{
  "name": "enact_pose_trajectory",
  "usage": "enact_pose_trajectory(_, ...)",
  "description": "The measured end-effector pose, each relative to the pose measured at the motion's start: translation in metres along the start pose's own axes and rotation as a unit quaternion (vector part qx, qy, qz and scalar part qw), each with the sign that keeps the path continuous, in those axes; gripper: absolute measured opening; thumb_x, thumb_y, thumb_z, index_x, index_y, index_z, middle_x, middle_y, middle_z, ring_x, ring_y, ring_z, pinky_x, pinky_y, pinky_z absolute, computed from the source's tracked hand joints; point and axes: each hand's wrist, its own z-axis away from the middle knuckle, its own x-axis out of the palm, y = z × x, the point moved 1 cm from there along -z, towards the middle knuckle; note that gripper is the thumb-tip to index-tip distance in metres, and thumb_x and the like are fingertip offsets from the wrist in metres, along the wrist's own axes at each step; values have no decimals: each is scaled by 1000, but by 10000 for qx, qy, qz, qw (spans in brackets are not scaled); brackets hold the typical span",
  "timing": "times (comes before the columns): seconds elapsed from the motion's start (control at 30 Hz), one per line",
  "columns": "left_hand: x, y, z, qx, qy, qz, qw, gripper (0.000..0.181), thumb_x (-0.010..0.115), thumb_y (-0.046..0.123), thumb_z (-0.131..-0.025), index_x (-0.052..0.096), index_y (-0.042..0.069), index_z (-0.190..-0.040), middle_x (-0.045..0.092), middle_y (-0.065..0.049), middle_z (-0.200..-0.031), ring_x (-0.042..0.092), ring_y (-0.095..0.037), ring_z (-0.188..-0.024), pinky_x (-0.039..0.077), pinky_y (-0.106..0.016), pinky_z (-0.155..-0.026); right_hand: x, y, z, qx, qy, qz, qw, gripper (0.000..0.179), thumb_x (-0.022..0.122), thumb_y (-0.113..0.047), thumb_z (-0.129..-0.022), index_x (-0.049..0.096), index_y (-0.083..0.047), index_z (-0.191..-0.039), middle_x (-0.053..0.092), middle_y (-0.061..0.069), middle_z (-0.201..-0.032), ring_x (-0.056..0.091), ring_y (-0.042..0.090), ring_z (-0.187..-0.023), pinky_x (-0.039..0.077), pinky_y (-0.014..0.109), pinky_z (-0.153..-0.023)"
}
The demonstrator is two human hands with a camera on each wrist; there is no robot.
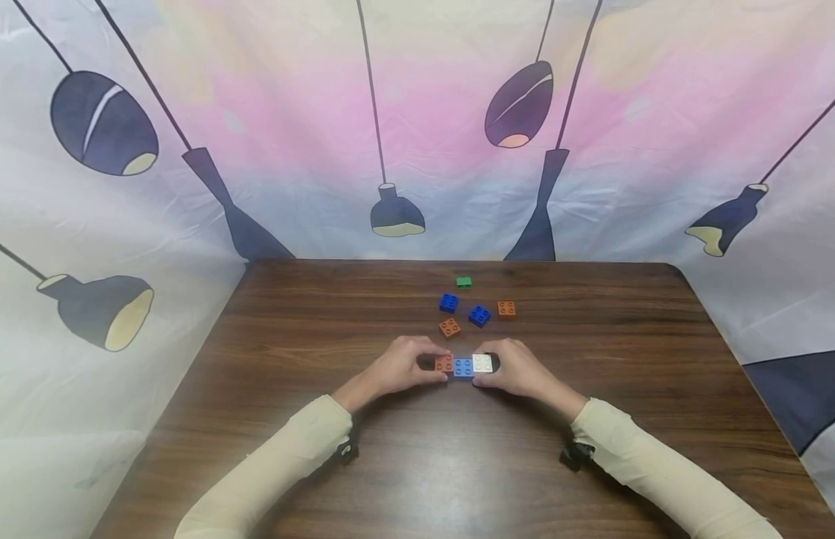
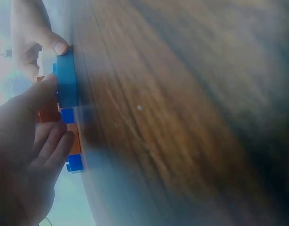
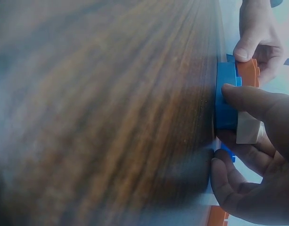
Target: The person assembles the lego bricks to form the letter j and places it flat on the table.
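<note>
A light blue brick (image 1: 463, 367) lies low on the table, its middle studs showing. On its left end sits an orange brick (image 1: 444, 364), and on its right end a white brick (image 1: 482, 363). My left hand (image 1: 404, 365) pinches the orange end between thumb and fingers. At the other end my right hand (image 1: 518, 367) grips the white brick, and its thumb lies against the side of the light blue brick (image 3: 226, 96) in the right wrist view. Fingers partly cover the white brick (image 3: 248, 128) there.
Beyond the hands lie loose bricks: a green one (image 1: 463, 282), a dark blue one (image 1: 448, 302), another dark blue one (image 1: 479, 316), an orange one (image 1: 449, 327) and a second orange one (image 1: 506, 308). A printed cloth (image 1: 444, 120) hangs behind the wooden table (image 1: 309, 307).
</note>
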Motion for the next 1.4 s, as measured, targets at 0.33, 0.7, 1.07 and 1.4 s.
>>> enact_pose_trajectory(0.33,0,3,-4,-19,-135,-273,9995,44,80,37,-89,73,15,-126,73,3,-107,64,-7,-94,52,-25,-82,0,0,0,-17,-18,22,10000,35,89,-23,-79,75,-13,-109,73,-3,-100,64,16,-95,51,46,-90)
enact_pose_trajectory(0.7,-1,7,-4,-123,-163,-327,9993,42,81,34,-88,73,14,-124,73,1,-114,67,-13,-104,53,-30,-91,0,-1,0,-6,-22,50,10000,34,89,-23,-79,75,-13,-108,73,-3,-101,64,17,-97,51,46,-91)
enact_pose_trajectory(1.07,3,6,-6,-139,-365,-355,9986,41,78,35,-89,68,15,-125,70,1,-119,64,-14,-111,52,-34,-95,3,-1,0,-61,55,-12,10000,32,90,-21,-77,74,-14,-104,71,-6,-93,62,12,-88,52,41,-84)
enact_pose_trajectory(1.4,14,10,-15,48,-271,-244,9993,65,79,48,-85,60,16,-138,66,0,-130,59,-14,-113,48,-32,-96,-3,1,1,-295,-55,-43,9995,56,92,-30,-74,71,-11,-122,72,3,-117,65,19,-103,53,41,-88)
